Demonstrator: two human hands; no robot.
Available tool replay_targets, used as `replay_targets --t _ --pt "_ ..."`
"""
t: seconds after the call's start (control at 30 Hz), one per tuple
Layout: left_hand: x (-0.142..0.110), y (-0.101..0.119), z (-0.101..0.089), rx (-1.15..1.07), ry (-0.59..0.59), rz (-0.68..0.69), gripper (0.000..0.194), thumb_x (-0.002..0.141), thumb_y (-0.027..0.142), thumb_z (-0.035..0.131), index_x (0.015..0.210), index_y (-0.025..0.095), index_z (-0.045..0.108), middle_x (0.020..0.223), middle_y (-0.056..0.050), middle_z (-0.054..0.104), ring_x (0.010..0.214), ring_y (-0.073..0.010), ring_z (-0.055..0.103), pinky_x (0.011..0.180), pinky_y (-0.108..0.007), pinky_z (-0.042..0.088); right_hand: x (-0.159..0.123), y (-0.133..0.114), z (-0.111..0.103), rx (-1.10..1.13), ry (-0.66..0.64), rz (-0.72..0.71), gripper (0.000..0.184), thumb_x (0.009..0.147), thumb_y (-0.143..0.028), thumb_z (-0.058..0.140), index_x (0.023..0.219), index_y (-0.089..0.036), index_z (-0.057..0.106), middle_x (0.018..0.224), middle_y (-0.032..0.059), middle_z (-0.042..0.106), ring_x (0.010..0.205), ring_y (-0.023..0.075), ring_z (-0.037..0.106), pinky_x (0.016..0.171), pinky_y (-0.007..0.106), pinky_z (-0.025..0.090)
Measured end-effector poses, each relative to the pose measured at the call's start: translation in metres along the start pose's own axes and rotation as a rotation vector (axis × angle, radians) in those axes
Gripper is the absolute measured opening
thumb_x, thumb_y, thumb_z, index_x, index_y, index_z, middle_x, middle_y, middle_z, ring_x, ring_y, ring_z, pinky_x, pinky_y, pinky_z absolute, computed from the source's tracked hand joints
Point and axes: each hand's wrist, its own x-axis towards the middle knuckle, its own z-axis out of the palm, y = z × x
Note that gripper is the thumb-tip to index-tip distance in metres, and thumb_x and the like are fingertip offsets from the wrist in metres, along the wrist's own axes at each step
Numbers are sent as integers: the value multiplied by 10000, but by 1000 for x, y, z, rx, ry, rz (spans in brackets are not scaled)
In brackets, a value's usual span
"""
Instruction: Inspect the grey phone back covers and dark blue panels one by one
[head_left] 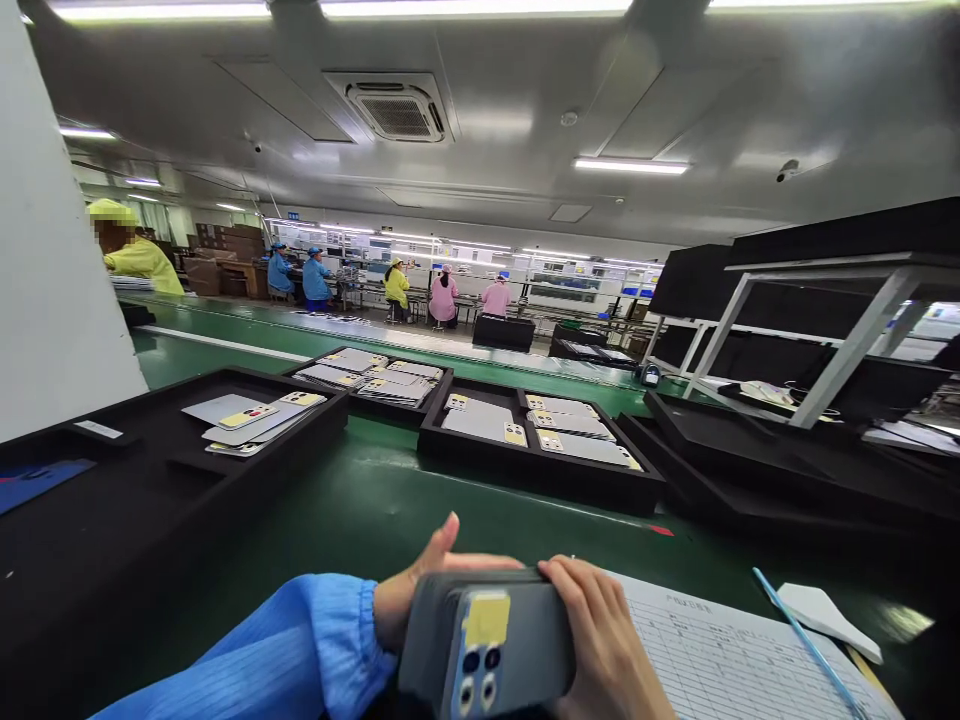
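A stack of grey phone back covers (529, 645) is held between my two hands low in the middle of the view. The front cover has a yellow film patch and camera holes at its left side. My left hand (431, 568), in a blue sleeve, supports the stack from behind and the left, thumb raised; its fingers are largely hidden. Around the right end wraps my right hand (600, 625), fingertips over the top edge. Just right of it lies a ruled paper form (697, 650) with handwriting.
Black trays (540, 470) hold more phone back covers on the green table (375, 530). A larger black tray (270, 500) stands left, and stacked black trays (750, 470) right. A blue stick (806, 635) crosses the form. Co-workers sit farther off.
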Motion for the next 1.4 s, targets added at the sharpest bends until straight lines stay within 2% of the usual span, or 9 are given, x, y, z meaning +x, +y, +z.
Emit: replay_targets --t 0.1,0.23,0.3,0.4,0.57,0.77,0.87,1.1,1.4 --pt "5 2 -11 23 -81 41 723 617 667 528 1109 138 496 963 -92 613 916 -240 569 827 -370 409 6 12 -7 -200 27 41 642 584 -58 477 1210 -139 360 1057 141 511 964 308 489 802 432 379" --pt "9 -14 -12 425 98 188 841 439 228 801 1155 235 360 906 4 522 803 -161 534 732 -277 401 2 13 -1 -401 42 30 603 613 21 415 1183 -177 414 1038 133 518 959 298 496 760 422 384" --pt "9 -22 -8 573 216 186 763 476 113 745 1120 249 361 828 46 486 681 -111 492 641 -239 382 -2 7 3 -455 43 47 573 647 31 393 1168 -203 439 1043 138 516 968 305 493 742 427 386" --pt "9 -27 -8 602 212 187 486 525 99 700 912 217 430 702 75 475 605 -90 428 563 -215 340 -4 0 5 -446 28 97 580 660 45 388 1176 -214 442 1068 145 510 991 316 485 746 440 387" --pt "17 -21 -27 609 214 220 365 552 130 691 769 202 406 650 80 444 604 -88 391 559 -217 304 0 17 -7 -91 -113 131 634 662 -109 564 1242 -257 356 1147 98 503 1031 300 489 796 433 413" --pt "24 -23 -41 594 66 184 401 560 110 665 839 212 395 721 68 443 622 -83 410 589 -221 319 7 24 -8 544 -149 581 398 722 -210 589 1087 -223 430 962 26 600 913 207 575 809 334 453" --pt "24 -27 -42 563 29 178 491 581 121 645 931 243 323 780 62 413 631 -78 412 594 -219 331 8 15 0 777 -148 665 217 765 -256 557 953 -206 460 838 9 608 804 194 587 729 304 470" --pt "23 -34 -42 557 43 211 401 619 166 645 817 224 301 697 73 401 625 -82 388 608 -227 321 3 11 6 734 -93 617 167 805 -228 499 951 -209 419 765 -1 585 749 185 578 692 287 480" --pt "39 -24 -30 566 178 397 336 679 199 628 871 210 352 809 32 473 770 -117 462 711 -248 360 37 36 -26 414 15 460 161 759 -306 542 843 -189 471 687 0 575 614 166 545 565 250 446"
